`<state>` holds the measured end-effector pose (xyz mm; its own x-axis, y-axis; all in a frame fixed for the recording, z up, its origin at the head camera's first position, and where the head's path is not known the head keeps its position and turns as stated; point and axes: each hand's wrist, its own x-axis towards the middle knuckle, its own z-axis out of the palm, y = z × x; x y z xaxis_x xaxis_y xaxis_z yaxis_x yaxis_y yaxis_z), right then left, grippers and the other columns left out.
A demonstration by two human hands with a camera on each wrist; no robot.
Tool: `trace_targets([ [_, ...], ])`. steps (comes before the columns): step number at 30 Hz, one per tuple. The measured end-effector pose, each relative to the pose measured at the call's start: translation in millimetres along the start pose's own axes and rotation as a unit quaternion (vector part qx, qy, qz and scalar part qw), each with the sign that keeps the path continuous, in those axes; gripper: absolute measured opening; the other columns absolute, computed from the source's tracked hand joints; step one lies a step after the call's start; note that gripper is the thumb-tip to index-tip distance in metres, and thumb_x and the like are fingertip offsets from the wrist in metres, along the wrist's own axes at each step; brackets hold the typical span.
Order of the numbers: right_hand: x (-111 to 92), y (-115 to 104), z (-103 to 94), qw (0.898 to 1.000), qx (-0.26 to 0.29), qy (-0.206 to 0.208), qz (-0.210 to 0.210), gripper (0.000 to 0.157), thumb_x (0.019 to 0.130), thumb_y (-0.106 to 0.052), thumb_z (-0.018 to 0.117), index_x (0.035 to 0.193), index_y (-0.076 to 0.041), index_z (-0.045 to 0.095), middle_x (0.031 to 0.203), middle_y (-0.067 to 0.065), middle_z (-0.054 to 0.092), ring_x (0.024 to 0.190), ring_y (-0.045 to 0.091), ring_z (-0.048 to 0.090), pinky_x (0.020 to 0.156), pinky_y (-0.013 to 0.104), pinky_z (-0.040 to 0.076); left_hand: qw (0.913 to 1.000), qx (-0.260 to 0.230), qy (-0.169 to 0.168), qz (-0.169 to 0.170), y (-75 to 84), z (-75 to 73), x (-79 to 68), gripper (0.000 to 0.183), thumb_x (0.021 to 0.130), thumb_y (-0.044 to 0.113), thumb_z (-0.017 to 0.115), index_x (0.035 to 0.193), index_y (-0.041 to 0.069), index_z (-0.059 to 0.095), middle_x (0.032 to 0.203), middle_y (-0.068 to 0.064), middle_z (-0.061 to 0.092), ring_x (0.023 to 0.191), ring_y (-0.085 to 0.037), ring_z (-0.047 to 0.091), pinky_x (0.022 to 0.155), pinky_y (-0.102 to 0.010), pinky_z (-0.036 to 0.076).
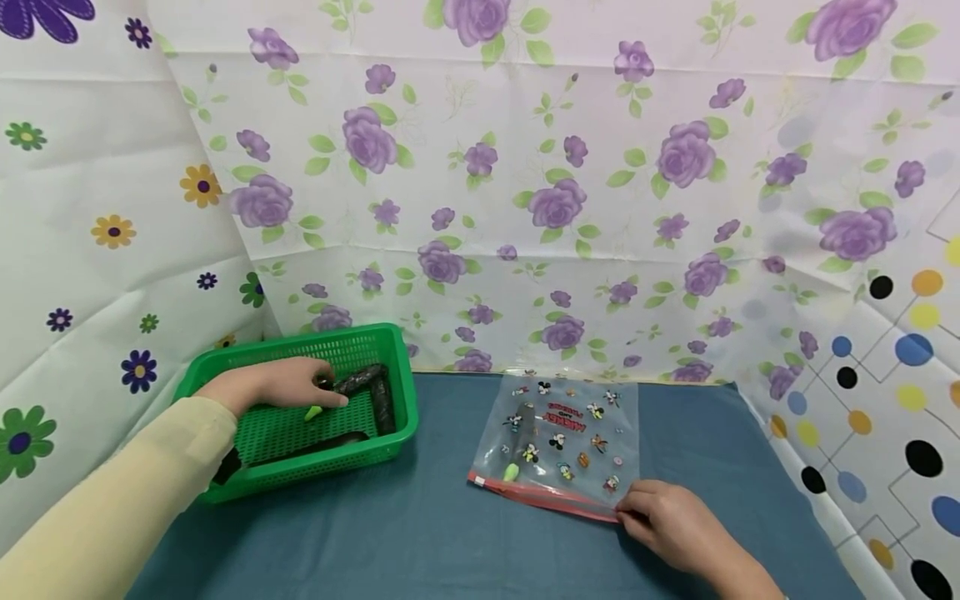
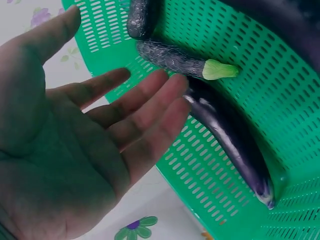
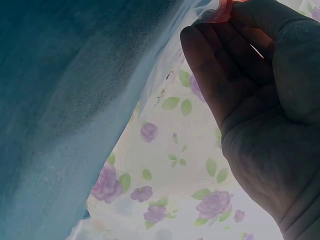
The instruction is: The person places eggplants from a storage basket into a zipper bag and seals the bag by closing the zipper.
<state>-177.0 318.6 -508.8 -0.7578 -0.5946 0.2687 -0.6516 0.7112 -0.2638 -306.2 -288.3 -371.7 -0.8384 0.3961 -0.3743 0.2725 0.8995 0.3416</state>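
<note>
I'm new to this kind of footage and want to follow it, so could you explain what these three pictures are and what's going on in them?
There's no robot here, just a person's two bare hands. The wide picture comes from a camera worn on the head, looking forward and down. The other two come from cameras on the wrists, each looking at its own hand.

A blue cloth covers the surface. On the person's left stands a green basket holding dark, eggplant-like vegetables. To its right lies a clear printed bag with a red edge and one dark, green-ended vegetable inside.

The right hand pinches the bag's corner at that edge. The left hand is over the basket; its wrist picture shows loose fingers holding nothing.
</note>
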Motion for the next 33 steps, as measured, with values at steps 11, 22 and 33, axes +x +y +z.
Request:
trace_targets([
  [11,0,-1,-0.3,1.0,-0.001,-0.003,0.004,0.015,0.096,-0.013,0.088,0.097,-0.027,0.083,0.092,-0.022,0.066,0.08,-0.005,0.06,0.066,0.031,0.057,0.9938,-0.066,-0.083,-0.034,-5.9,9.5,-0.2,0.09,0.107,0.054,0.072,0.16,-0.013,0.045,0.156,-0.036,0.051,0.109,-0.038,0.073,0.086,-0.056,0.064],
  [22,-1,0,-0.6,1.0,0.001,-0.003,0.003,0.015,0.097,-0.014,0.087,0.097,-0.028,0.083,0.092,-0.022,0.066,0.08,-0.005,0.06,0.066,0.031,0.057,0.9906,-0.051,-0.115,-0.052,-0.5,16.1,1.2,0.072,0.103,0.051,0.078,0.148,-0.003,0.062,0.139,-0.021,0.064,0.109,-0.037,0.073,0.089,-0.057,0.063],
  [33,-1,1,-1.1,1.0,0.002,-0.001,0.0,0.014,0.097,-0.013,0.087,0.097,-0.027,0.083,0.092,-0.022,0.066,0.081,-0.005,0.061,0.067,0.031,0.057,0.9871,-0.039,-0.143,-0.061,0.9,20.5,2.0,0.049,0.104,0.042,0.08,0.137,0.007,0.072,0.118,-0.009,0.072,0.102,-0.031,0.075,0.087,-0.056,0.064],
])
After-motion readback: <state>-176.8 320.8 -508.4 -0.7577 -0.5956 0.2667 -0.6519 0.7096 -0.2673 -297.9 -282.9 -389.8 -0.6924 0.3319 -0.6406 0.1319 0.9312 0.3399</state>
